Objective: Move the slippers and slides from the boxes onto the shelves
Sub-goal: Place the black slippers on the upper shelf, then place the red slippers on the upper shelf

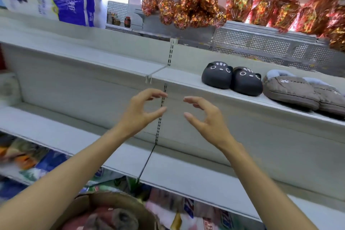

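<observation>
A cardboard box (104,209) of slippers sits low left. The left hand (141,112) and right hand (205,115) hover spread and empty. Black cat slippers (231,78) and grey slippers (298,93) occupy the shelf (179,76); best to fetch another pair and line it alongside.

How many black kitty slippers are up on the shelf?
2. One black cat slipper sits on the upper shelf, and the other black cat slipper sits right beside it, next to the grey-brown slippers. None looks hidden.
</observation>
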